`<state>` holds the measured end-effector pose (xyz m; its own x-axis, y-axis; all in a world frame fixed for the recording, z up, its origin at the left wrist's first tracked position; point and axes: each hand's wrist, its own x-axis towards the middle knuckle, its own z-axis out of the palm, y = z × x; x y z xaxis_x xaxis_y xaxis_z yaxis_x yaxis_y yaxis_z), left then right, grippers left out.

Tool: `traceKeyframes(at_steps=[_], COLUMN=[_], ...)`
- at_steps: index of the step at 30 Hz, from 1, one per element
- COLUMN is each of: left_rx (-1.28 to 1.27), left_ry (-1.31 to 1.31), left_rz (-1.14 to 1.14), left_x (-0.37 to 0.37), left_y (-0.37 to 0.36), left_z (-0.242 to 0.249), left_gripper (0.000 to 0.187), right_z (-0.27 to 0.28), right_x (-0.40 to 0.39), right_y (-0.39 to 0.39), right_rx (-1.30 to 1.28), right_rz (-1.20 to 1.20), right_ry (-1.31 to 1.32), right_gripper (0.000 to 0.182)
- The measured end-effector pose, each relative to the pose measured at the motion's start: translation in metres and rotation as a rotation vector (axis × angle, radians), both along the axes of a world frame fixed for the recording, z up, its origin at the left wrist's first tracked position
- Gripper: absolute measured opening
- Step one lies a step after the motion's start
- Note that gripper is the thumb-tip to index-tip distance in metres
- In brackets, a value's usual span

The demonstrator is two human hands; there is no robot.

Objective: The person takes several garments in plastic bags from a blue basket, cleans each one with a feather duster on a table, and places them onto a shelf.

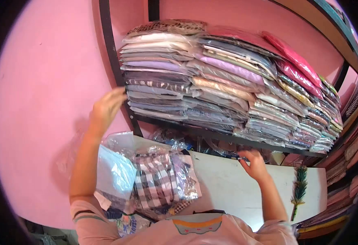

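My left hand (107, 107) is raised at the shelf's dark left post, its fingers stretched toward the left edge of a stack of folded fabrics in clear plastic (156, 77). Lower down, my right hand (253, 165) is over the white table, below the shelf's front edge. Its fingers are curled, with a small dark thing at the fingertips that I cannot make out. Between my arms lie a checked fabric packet (154, 177) and a light blue packet (115, 169), both in clear plastic.
More wrapped fabric stacks (228, 77) fill the black-framed shelf, with bright pink packets (297, 61) on top at right. A green feathery sprig (299, 188) lies on the table (224, 179). Folded fabrics (346, 171) are piled at far right. A pink wall (52, 102) rises at left.
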<state>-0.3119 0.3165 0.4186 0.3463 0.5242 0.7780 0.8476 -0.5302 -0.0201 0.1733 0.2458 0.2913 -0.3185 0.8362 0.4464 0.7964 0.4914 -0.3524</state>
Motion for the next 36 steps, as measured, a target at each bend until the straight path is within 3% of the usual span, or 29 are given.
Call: traceKeyframes(at_steps=[3, 6, 7, 10, 13, 15, 18, 22, 24, 27, 31, 36], left_rx=[-0.219, -0.534, -0.599, -0.615, -0.551, -0.669, -0.822, -0.994, -1.265, -1.575, -1.5, -1.291], left_ry=[-0.041, -0.509, -0.705, -0.996, -1.031, -1.028, -0.849, -0.882, -0.806, -0.584, -0.844, -1.056], left_rz=[0.039, 0.127, 0.171, 0.363, 0.36, 0.452, 0.561, 0.57, 0.514, 0.667, 0.852, 0.804], left_x=[-0.001, 0.021, 0.021, 0.034, 0.068, 0.096, 0.156, 0.21, 0.228, 0.251, 0.249, 0.206], left_y=[-0.074, -0.159, -0.182, -0.26, -0.324, -0.358, -0.41, -0.482, -0.524, -0.582, -0.639, -0.682], left_z=[-0.066, -0.113, -0.141, -0.209, -0.28, -0.325, -0.33, -0.374, -0.384, -0.391, -0.384, -0.375], left_gripper=[0.015, 0.015, 0.015, 0.016, 0.015, 0.014, 0.017, 0.029, 0.043, 0.055, 0.061, 0.051], right_z=[-0.131, -0.219, -0.232, -0.268, -0.278, -0.302, -0.286, -0.305, -0.31, -0.32, -0.321, -0.319], right_x=[0.099, 0.179, 0.199, 0.238, 0.245, 0.255, 0.247, 0.259, 0.261, 0.265, 0.269, 0.266], right_y=[-0.053, -0.125, -0.147, -0.197, -0.224, -0.231, -0.232, -0.232, -0.233, -0.23, -0.229, -0.228], right_rx=[-0.245, -0.424, -0.499, -0.358, -0.452, -0.392, -0.451, -0.406, -0.399, -0.371, -0.375, -0.388], right_rz=[-0.268, -0.474, -0.514, -0.798, -0.916, -0.95, -0.961, -0.947, -0.935, -0.964, -0.965, -0.968], right_ry=[0.057, 0.046, 0.077, 0.053, -0.17, -0.305, -0.363, -0.405, -0.439, -0.444, -0.52, -0.515], right_gripper=[0.034, 0.041, 0.044, 0.051, 0.053, 0.055, 0.055, 0.058, 0.059, 0.06, 0.06, 0.058])
